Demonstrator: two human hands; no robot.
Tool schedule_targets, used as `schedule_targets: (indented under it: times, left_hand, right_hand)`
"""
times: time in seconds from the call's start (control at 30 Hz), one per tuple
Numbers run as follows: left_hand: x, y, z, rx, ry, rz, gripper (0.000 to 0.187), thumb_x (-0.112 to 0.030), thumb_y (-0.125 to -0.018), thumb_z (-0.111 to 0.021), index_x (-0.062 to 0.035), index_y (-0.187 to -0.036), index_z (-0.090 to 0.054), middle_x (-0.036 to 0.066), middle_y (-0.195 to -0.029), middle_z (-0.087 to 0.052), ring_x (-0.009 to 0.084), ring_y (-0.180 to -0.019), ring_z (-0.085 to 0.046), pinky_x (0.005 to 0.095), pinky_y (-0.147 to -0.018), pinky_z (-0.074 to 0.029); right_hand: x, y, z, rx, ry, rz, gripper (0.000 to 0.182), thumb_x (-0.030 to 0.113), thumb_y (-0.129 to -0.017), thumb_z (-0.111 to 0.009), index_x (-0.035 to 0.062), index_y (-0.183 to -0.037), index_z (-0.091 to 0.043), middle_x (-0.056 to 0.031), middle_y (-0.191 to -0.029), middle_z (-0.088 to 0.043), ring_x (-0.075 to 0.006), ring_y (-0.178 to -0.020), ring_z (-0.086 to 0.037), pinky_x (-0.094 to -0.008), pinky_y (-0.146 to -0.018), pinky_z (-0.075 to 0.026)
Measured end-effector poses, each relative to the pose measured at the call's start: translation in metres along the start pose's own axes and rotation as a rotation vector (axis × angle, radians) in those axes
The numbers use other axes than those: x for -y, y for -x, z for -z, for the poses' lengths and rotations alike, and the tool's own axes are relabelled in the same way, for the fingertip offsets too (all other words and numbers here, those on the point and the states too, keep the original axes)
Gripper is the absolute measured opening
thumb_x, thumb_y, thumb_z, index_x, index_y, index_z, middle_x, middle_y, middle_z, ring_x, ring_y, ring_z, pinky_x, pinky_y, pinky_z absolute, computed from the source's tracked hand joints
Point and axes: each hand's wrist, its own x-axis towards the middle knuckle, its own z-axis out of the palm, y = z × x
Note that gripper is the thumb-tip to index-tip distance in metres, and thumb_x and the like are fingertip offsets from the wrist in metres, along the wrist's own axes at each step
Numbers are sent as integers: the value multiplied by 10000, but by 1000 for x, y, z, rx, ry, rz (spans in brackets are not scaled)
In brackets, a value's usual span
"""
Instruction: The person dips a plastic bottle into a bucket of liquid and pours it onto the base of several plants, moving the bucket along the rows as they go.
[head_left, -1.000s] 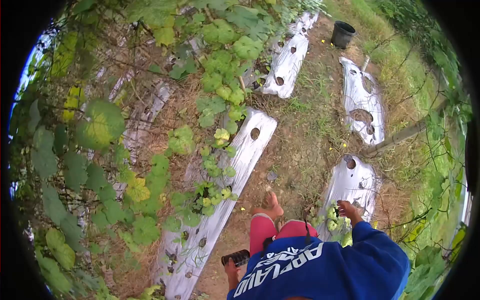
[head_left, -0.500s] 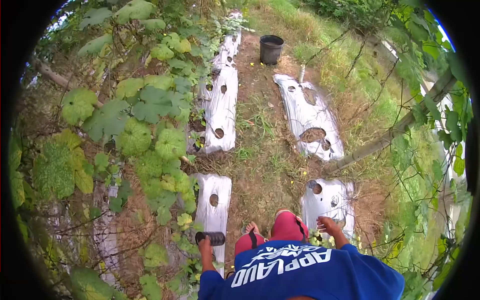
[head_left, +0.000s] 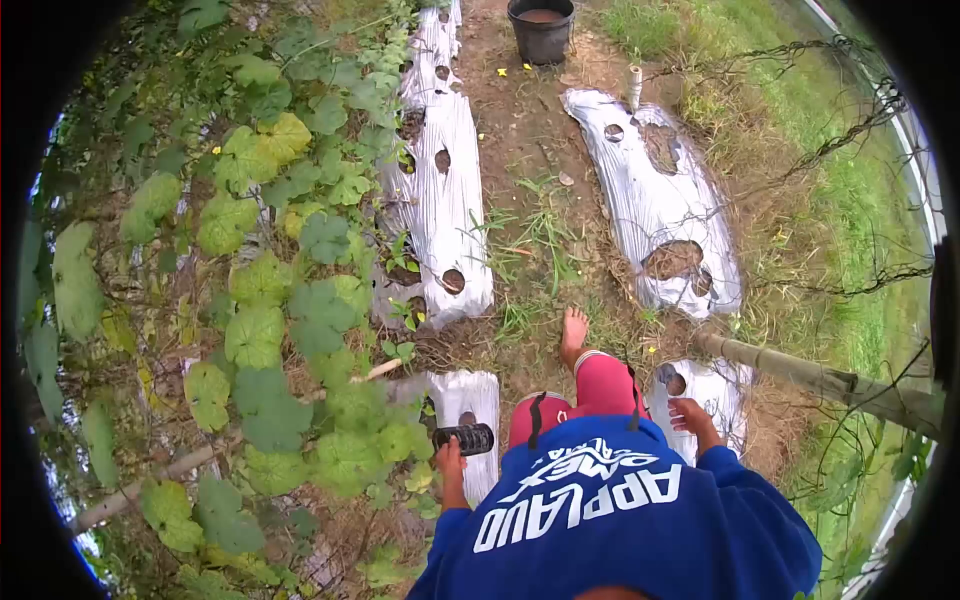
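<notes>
At the lower middle, my left hand [head_left: 451, 459] is closed on a dark cylindrical container [head_left: 464, 439], which lies sideways beside the near left strip of plastic mulch [head_left: 483, 400]. My right hand [head_left: 692, 414] holds nothing; its fingers are apart above the near right mulch strip [head_left: 735, 392]. A bare foot [head_left: 574, 328] is on the soil path between the strips.
A black bucket [head_left: 541, 42] stands on the path at the top. Leafy vines [head_left: 255, 335] fill the left side. A wooden pole [head_left: 820, 378] slants in from the right, and long mulch strips with holes [head_left: 448, 200] flank the path.
The view has moved forward along the path, so the bucket and far strips appear nearer. One foot is now stretched out ahead. The container remains in my left hand.
</notes>
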Motion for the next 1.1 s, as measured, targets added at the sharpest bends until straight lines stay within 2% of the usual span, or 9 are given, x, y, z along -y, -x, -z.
schedule_targets:
  times: [0.23, 0.27, 0.37, 0.4, 0.57, 0.77, 0.9, 0.97, 1.1]
  left_hand:
    - [-112, -10, -61, 203, -21, -112, 457, -483, -858, -602, -36, -767, -571, 67, -633, -498, 179, -424, -491, 305, -360, -431]
    - [-138, -21, -76, 151, 170, 221, 453, -488, -853, -608, -42, -788, -566, 55, -650, -494, 179, -434, -499, 305, -360, -430]
    - [-194, -69, -123, 158, 302, 341, 414, -478, -865, -614, -79, -782, -537, 43, -686, -511, 157, -455, -512, 270, -361, -428]
    - [-211, -88, -139, 230, 250, 173, 398, -484, -867, -612, -102, -796, -529, 35, -686, -518, 150, -453, -511, 254, -357, -421]
    - [-319, -196, -196, 256, 287, 261, 440, -525, -852, -614, -90, -898, -572, 40, -702, -534, 171, -457, -525, 311, -388, -452]
    - [-524, -295, -266, 195, 278, 5, 346, -452, -866, -634, -153, -731, -526, -27, -617, -470, 88, -438, -436, 220, -369, -332]
    - [-659, -339, -278, 233, 269, -37, 417, -499, -845, -644, -94, -889, -557, -13, -691, -493, 99, -525, -513, 236, -437, -444]
    - [-712, -358, -287, 201, 306, -50, 413, -491, -856, -633, -86, -893, -565, -7, -702, -520, 97, -541, -519, 236, -455, -456]
    - [-782, -391, -312, 121, 206, -69, 404, -482, -872, -615, -85, -937, -578, 6, -744, -561, 97, -563, -533, 235, -465, -459]
  right_hand:
    - [337, 9, -46, 31, -18, 567, 406, 407, -872, -588, 37, -1040, -589, 1, -772, -534, -93, -665, -513, -270, -556, -420]
    - [376, -8, -46, 118, -14, 588, 432, 418, -865, -592, 36, -1068, -588, -11, -814, -548, -109, -703, -527, -277, -596, -438]
    - [489, -25, -68, 114, 45, 659, 481, 441, -850, -598, 51, -1130, -582, -52, -960, -576, -154, -822, -558, -307, -700, -477]
    - [522, -32, -78, 157, 25, 636, 478, 435, -854, -590, 58, -1147, -577, -62, -986, -574, -166, -843, -561, -315, -721, -483]
    - [679, -79, -117, 365, -5, 629, 476, 413, -855, -581, 72, -1187, -564, -82, -1025, -567, -212, -867, -588, -375, -756, -504]
    - [831, -118, -100, 280, 66, 517, 427, 394, -847, -621, 88, -1142, -583, -48, -980, -573, -170, -799, -597, -338, -699, -508]
    - [927, -124, -82, 198, -131, 436, 485, 422, -833, -626, 56, -1145, -567, -44, -920, -561, -181, -799, -586, -333, -672, -513]
    - [965, -152, -64, 236, -268, 440, 298, 401, -899, -575, 130, -1019, -600, -3, -844, -607, -171, -752, -602, -359, -659, -494]
    - [1058, -193, -53, 184, -325, 367, 259, 387, -894, -576, 134, -937, -614, 0, -815, -605, -185, -749, -605, -362, -668, -513]
